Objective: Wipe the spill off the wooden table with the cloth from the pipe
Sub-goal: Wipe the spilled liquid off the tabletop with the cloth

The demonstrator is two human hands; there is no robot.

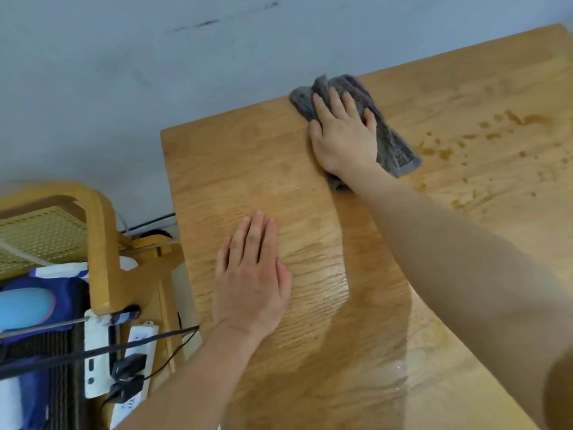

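A grey cloth (393, 144) lies bunched on the wooden table (217, 181) close to its far edge by the wall. My right hand (342, 135) presses flat on top of the cloth, fingers spread toward the wall. Brown spill spots and streaks (496, 131) are scattered on the wood to the right of the cloth. A wet, darker sheen (372, 336) runs along the table under my right forearm. My left hand (252, 280) rests palm down on the bare wood near the table's left edge, holding nothing.
A wooden chair with a woven cane back (62, 231) stands left of the table. Below it are white power strips (96, 361) with black plugs and cables, and blue fabric (28, 305). A grey wall (155, 72) runs behind the table.
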